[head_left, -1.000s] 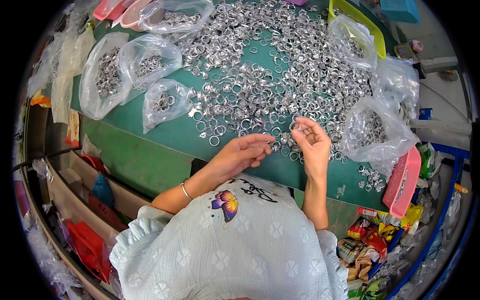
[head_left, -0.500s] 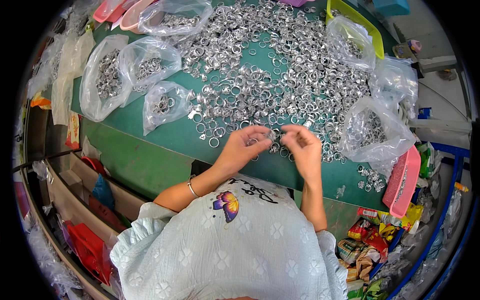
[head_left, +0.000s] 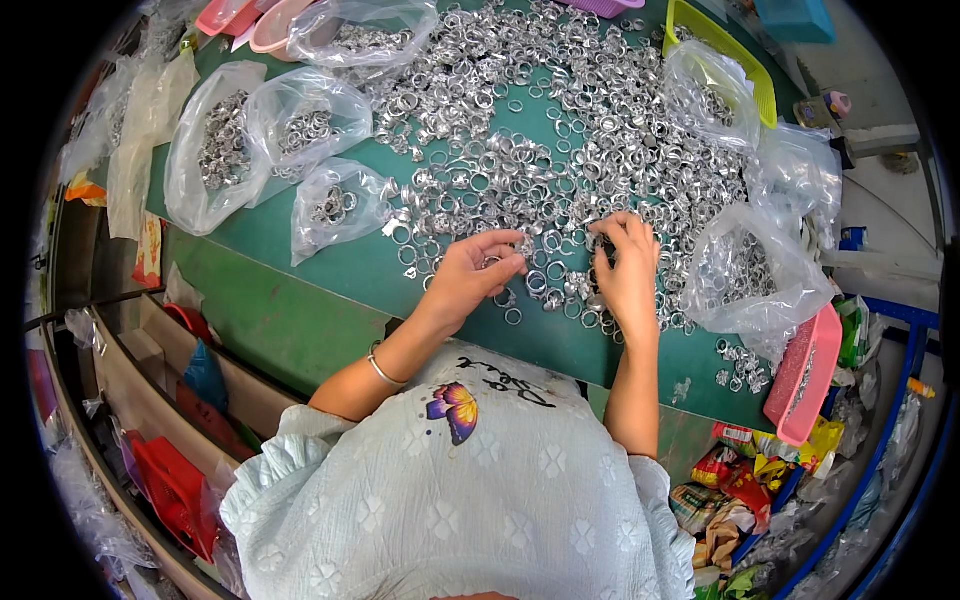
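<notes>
Many silver-coloured metal rings (head_left: 500,190) lie heaped and scattered over a green table (head_left: 390,275). My left hand (head_left: 470,278) is at the near edge of the heap, its fingers curled and the thumb bent toward the forefinger. A silvery ring (head_left: 522,246) shows at those fingertips. My right hand (head_left: 630,272) reaches over the rings a little farther right, fingers bent down and thumb apart from the forefinger; rings lie beneath and around its tips. Between the hands sits a small loose group of rings (head_left: 540,283).
Clear plastic bags with rings stand at left (head_left: 215,150) and at right (head_left: 740,270). A pink basket (head_left: 805,375) is at the right edge, a lime-green basket (head_left: 765,85) at the far right. Left below are wooden compartments (head_left: 150,370) and a red basket (head_left: 175,490).
My hands were close together over the rings and have moved apart. The right hand went right and farther over the heap; the left shifted slightly left. The whole view has tilted a little.
</notes>
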